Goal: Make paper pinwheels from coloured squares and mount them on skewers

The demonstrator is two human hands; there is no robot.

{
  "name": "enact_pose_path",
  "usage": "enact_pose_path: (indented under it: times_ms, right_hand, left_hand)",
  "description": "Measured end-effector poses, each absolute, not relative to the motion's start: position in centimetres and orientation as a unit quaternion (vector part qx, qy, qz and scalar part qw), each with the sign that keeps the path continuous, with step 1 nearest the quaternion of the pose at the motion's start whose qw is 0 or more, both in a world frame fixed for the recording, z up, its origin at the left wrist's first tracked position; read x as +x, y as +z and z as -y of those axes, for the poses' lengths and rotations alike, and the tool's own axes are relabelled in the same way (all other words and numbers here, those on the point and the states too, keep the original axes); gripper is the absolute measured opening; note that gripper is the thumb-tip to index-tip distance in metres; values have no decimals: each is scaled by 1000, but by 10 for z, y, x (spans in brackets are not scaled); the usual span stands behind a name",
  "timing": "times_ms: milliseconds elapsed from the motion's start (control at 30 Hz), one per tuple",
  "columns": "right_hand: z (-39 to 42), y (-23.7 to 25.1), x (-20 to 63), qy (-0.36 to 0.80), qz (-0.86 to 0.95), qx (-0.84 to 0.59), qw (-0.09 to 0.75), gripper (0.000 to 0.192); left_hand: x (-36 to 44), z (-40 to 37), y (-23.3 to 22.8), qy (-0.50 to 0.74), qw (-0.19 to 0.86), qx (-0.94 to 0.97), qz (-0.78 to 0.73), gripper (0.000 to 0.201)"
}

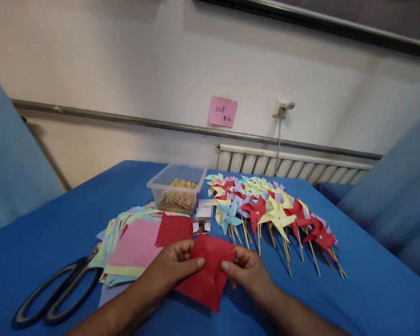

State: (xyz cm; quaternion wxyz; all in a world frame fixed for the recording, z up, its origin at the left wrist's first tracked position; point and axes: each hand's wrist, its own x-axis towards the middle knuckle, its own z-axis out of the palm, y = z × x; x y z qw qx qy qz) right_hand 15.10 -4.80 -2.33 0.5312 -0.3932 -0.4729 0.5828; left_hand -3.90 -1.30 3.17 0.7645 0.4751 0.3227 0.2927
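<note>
Blue table (371, 298) — both hands on red paper (210, 275)

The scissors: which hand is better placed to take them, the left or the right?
Left, probably. The scissors lie at the left edge of the paper stack, near the left hand. The right hand would have to cross the red paper both hold.

The red paper square (210, 273) is a thin, creased sheet turned like a diamond, one corner pointing to 6 o'clock and another to 12. It is held just above the blue table, pinched at its upper edges near 10 and 2 o'clock. Faint fold lines cross its middle, and its lower half hangs free.
</note>
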Motion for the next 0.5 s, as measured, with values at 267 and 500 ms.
enact_pose_path:
  times_ms: [267,500]
  right_hand:
    - [46,-21,154,562,469,-404,549,39]
    - [46,-23,153,570,454,-401,555,37]
  left_hand:
    - [-37,16,41,273,777,469,-318,30]
    - [-37,15,33,280,771,456,-346,26]
